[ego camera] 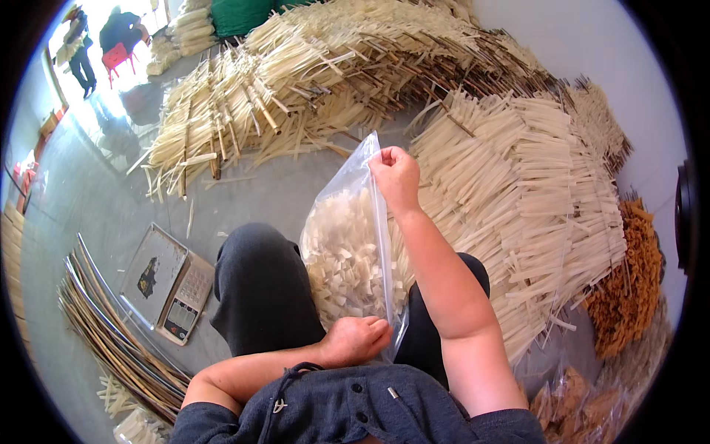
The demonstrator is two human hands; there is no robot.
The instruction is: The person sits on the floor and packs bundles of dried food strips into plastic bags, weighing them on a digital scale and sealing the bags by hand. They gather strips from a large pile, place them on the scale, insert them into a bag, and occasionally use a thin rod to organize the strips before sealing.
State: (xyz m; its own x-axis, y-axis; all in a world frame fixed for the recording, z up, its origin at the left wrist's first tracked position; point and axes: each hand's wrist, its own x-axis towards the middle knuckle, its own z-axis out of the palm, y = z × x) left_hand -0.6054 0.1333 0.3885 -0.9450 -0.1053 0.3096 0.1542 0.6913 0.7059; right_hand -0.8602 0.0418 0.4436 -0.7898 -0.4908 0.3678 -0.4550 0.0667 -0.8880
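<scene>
Between my knees stands a clear plastic bag (pixel 346 244), filled much of the way with pale, flat, chip-like pieces. My right hand (pixel 396 175) pinches the bag's upper corner between thumb and fingers, with the arm stretched forward. Low down near my lap, my left hand (pixel 358 338) is closed on the other end of the bag's folded edge. That edge runs nearly straight between both hands. The pieces lie in the bag's middle and lower part, and its top end is flat plastic.
Pale dried strips on sticks (pixel 266 83) lie ahead, with stacked pale strips (pixel 516 194) at right. A digital scale (pixel 166 283) and a bundle of thin sticks (pixel 111 333) are at left. Orange-brown dried material (pixel 627 283) lies far right. Two people are at the far upper left.
</scene>
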